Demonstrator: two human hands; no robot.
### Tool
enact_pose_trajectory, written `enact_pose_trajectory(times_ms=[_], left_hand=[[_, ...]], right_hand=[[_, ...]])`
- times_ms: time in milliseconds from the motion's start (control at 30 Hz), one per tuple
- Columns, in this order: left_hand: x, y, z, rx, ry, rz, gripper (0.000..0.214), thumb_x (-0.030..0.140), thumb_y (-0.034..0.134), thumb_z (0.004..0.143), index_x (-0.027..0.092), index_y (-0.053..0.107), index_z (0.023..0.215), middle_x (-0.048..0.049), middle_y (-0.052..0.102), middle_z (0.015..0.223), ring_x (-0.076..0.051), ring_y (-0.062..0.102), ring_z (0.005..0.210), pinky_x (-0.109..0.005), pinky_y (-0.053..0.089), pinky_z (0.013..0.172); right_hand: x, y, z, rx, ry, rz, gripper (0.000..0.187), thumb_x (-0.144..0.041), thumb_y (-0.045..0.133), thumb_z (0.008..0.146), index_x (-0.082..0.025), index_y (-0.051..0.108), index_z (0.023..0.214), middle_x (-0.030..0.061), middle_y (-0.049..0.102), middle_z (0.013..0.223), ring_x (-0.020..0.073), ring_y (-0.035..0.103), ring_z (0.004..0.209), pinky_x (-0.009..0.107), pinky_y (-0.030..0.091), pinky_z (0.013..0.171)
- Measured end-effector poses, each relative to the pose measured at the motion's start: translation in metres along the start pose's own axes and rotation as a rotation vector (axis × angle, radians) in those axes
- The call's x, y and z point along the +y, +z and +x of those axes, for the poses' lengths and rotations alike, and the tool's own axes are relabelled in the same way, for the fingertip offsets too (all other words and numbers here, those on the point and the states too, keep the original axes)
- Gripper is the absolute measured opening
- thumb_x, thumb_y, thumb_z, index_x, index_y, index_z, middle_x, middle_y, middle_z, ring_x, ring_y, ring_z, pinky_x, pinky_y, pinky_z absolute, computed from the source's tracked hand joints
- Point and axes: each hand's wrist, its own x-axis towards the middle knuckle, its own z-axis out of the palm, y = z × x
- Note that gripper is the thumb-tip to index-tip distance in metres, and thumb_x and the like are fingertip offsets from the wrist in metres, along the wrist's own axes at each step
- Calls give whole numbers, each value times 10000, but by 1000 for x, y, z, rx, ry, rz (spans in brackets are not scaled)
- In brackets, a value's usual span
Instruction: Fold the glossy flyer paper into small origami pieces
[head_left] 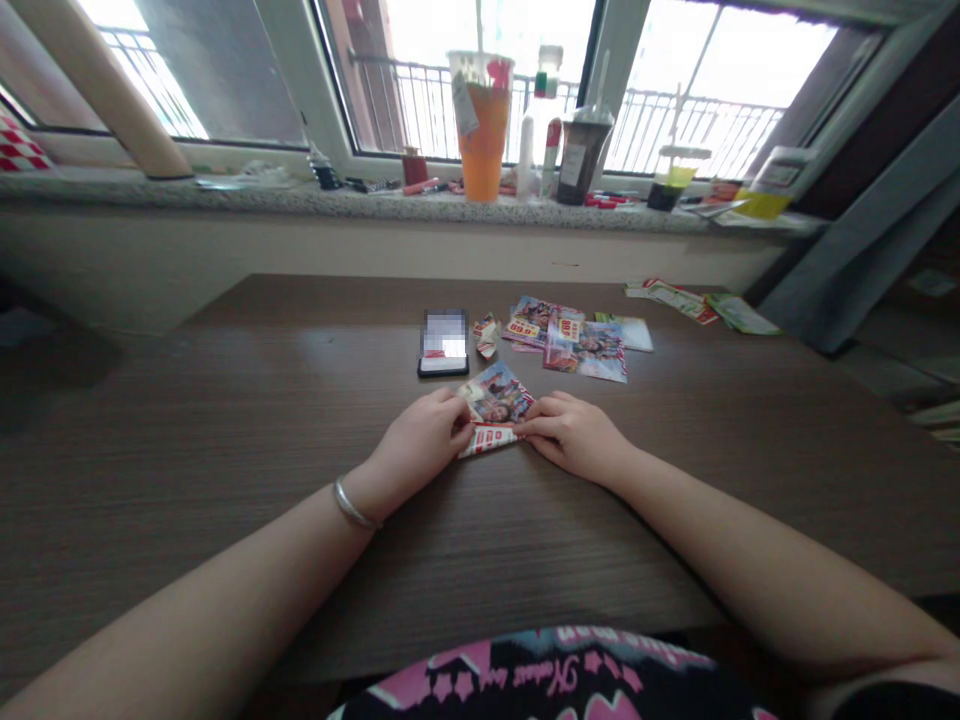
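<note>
A printed paper flyer (496,394) lies on the table between my hands, its near edge folded up into a white strip with red print. My left hand (424,428), with a silver bracelet at the wrist, pinches the flyer's left side. On the right side, the fingers of my right hand (574,432) press together on the fold. Just beyond the flyer are a phone (444,343) with a blurred screen and a small folded paper piece (487,337).
More printed flyers (585,345) lie overlapping behind my right hand. Several paper strips (690,302) are at the table's far right. On the stone windowsill (375,203) stand an orange drink cup (481,135), a dark drink cup (581,160), bottles and pens.
</note>
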Motion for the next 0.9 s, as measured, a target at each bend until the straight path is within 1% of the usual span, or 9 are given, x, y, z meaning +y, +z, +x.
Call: enact_pose_trajectory(times_ms=[100, 200, 300, 367, 467, 567, 633, 767, 900], left_hand=[[-2, 2, 0, 4, -6, -10, 109, 246, 532, 864, 172, 597, 818, -45, 575, 860, -172, 554, 757, -284, 437, 688], [-5, 4, 0, 29, 6, -32, 98, 235, 546, 860, 176, 618, 890, -53, 588, 914, -177, 568, 791, -289, 459, 711], [-7, 4, -1, 25, 100, -38, 150, 228, 526, 889, 188, 670, 892, -70, 602, 982, -183, 583, 855, -304, 478, 784], [-6, 2, -2, 6, 164, -10, 202, 247, 507, 913, 196, 701, 899, -74, 621, 989, -188, 592, 877, -312, 483, 814], [-3, -2, -5, -22, 212, 68, 248, 297, 495, 931, 194, 721, 936, -81, 648, 975, -207, 599, 892, -341, 487, 846], [0, -5, -8, -25, 226, 149, 255, 305, 492, 932, 213, 712, 1021, -94, 645, 1061, -235, 593, 951, -380, 489, 874], [2, -6, -8, -17, 232, 185, 256, 305, 485, 935, 218, 704, 1036, -98, 636, 1100, -241, 590, 963, -389, 492, 874], [2, -3, -8, 8, 255, 221, 238, 289, 479, 937, 199, 693, 991, -106, 635, 1092, -243, 588, 949, -388, 494, 862], [1, -2, -7, 28, 242, 210, 215, 279, 496, 923, 199, 684, 989, -106, 635, 1066, -239, 586, 936, -380, 498, 847]], right_hand=[[-1, 0, 0, 3, 1, -3, 252, -286, 501, 945, -270, 730, 1050, 50, 690, 993, 189, 557, 882, 312, 455, 763], [-2, -1, 0, -1, 3, -2, 251, -285, 503, 944, -264, 735, 1036, 54, 690, 984, 189, 560, 880, 311, 455, 763], [-2, -1, 1, -4, 8, -5, 250, -286, 504, 945, -266, 736, 1036, 51, 690, 980, 189, 561, 882, 310, 455, 766], [-1, -1, 0, -1, 7, -9, 247, -290, 510, 943, -269, 735, 1043, 52, 687, 974, 189, 559, 879, 310, 454, 766], [1, 0, 0, 3, 11, -17, 244, -302, 516, 942, -273, 734, 1047, 57, 683, 963, 189, 559, 877, 310, 453, 764], [2, 1, 0, 3, 17, -26, 254, -306, 503, 948, -275, 734, 1050, 57, 680, 956, 187, 562, 880, 307, 451, 770], [2, 2, 0, 5, 20, -34, 259, -309, 497, 951, -279, 734, 1052, 58, 678, 955, 186, 561, 878, 305, 450, 768], [1, 3, 1, 8, 30, -65, 257, -315, 501, 950, -289, 733, 1058, 60, 678, 959, 189, 556, 873, 305, 446, 747], [1, 3, 1, 17, 34, -82, 252, -317, 514, 945, -300, 728, 1077, 57, 679, 956, 183, 559, 870, 291, 439, 721]])
